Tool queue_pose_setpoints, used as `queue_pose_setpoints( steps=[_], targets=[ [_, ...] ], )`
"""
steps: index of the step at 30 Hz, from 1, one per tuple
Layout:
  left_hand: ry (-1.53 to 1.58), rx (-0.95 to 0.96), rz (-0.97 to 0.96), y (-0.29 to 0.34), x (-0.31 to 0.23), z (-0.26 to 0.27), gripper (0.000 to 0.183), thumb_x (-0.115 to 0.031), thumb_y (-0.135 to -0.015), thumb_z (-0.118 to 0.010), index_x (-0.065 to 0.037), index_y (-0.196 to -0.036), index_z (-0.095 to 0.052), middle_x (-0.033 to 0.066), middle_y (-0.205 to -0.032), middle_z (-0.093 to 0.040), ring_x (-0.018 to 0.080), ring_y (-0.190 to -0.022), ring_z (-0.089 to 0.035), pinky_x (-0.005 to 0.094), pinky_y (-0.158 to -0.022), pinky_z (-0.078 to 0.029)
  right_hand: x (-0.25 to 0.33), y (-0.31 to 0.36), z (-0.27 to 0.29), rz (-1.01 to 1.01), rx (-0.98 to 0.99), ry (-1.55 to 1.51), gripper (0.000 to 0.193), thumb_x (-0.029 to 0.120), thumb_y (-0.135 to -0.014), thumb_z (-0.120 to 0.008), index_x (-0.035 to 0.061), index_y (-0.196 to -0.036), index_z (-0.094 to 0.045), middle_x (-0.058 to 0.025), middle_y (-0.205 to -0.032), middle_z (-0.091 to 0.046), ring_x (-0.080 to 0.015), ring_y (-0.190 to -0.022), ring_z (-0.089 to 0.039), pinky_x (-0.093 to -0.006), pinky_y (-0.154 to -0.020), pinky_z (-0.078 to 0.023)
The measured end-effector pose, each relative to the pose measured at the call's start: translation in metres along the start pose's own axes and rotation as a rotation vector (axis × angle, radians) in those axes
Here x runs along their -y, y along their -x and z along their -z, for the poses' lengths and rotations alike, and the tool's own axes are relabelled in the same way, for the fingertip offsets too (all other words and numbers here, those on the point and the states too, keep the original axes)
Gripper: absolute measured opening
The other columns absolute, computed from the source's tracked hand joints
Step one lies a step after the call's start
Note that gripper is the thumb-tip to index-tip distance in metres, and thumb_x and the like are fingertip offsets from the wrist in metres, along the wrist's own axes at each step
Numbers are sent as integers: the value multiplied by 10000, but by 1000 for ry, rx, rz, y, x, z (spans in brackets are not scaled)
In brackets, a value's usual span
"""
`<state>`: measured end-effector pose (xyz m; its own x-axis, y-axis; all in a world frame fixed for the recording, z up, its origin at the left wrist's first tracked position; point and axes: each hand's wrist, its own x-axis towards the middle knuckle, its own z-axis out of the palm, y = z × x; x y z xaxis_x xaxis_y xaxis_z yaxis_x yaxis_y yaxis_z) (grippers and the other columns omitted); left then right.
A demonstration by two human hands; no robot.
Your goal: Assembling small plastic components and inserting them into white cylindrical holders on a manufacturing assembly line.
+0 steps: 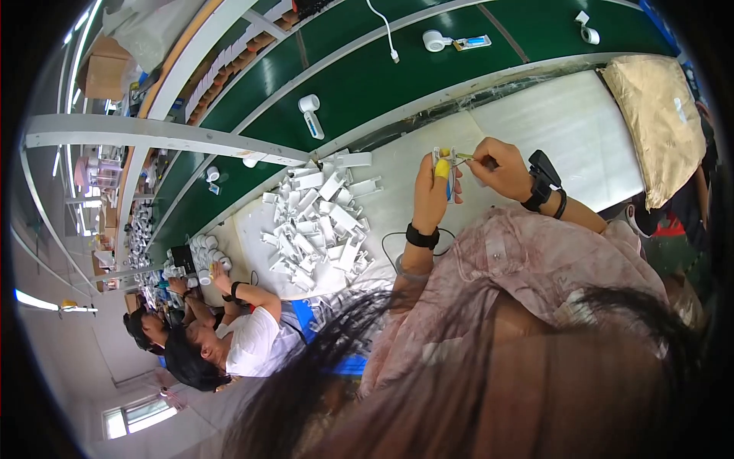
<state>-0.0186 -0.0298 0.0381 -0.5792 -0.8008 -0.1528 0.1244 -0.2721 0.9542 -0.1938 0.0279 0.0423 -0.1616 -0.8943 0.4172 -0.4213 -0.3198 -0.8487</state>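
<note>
Where the pale bench point(550, 115) spreads before you, a heap of white plastic housings point(329, 214) sits to your left. Your left hand point(430, 195) grips a white-and-blue part point(451, 180) up over the bench, while your right hand point(501, 164) pinches a thin yellowish piece point(464, 156) at its far end (contact too small to tell). Part's likely light, stiff, slick: hold it by the long side walls; thin piece probably bends easily, so pinch softly.

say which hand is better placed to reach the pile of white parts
Probably the left hand: it is nearer the pile of white parts, though it holds a white-and-blue piece; the right hand is farther off.
</note>
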Motion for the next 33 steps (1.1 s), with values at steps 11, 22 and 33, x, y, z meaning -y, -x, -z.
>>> queue_pose_setpoints(
  steps=[11, 22, 33],
  targets=[
    [62, 34, -79, 10, -6, -10, 421, 20, -871, -348, -20, -1288, -391, 90, -942, -557, 129, -680, -546, 263, -522, -505, 8, 0, 10, 109, 166, -59, 174, -21, -823, -657, 21, -986, -611, -100, -882, -611, -216, -801, -610, -294, -709, -493],
    [51, 64, -139, 22, -15, -23, 359, -14, -893, -364, -22, -1250, -406, 70, -925, -537, 106, -748, -526, 243, -594, -487, 14, 0, 11, 295, 25, 70, 202, -23, -732, -732, 59, -910, -683, -92, -856, -600, -243, -785, -581, -320, -655, -468],
    [-150, 74, -136, 24, -10, -23, 299, -20, -924, -401, -13, -1223, -412, 58, -940, -536, 98, -761, -530, 234, -621, -481, 11, -1, 10, 347, 17, 98, 216, -20, -712, -748, 64, -901, -685, -83, -838, -590, -235, -743, -567, -318, -626, -457]
  ],
)
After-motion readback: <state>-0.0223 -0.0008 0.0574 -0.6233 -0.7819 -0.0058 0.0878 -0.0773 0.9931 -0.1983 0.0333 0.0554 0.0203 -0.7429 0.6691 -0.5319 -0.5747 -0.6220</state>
